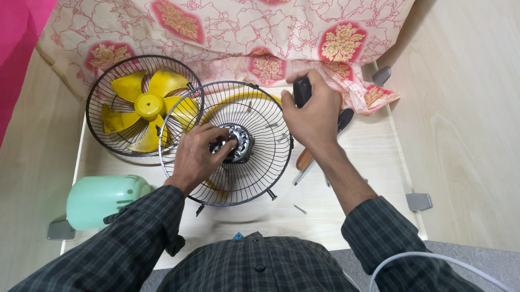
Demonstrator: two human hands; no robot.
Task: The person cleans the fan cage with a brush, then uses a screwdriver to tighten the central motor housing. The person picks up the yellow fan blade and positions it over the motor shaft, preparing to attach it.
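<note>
Black wire rear fan guard (255, 114) lies at the centre of the wooden tabletop (363, 149), its motor hub (235, 144) pinched by the left hand (197, 155). At two o'clock the right hand (314, 114) is clenched round a black screwdriver handle (301, 90). At ten o'clock sits the front guard (109, 97) with yellow blades (149, 106); at eight o'clock, a mint-green motor cover (99, 199).

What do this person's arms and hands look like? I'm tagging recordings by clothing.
Both arms wear a dark checked shirt with thin pale lines, sleeves pushed up to the elbow, forearms bare. The left hand and right hand are bare: no gloves, rings or watch visible. The shirt has dark front buttons.
</note>
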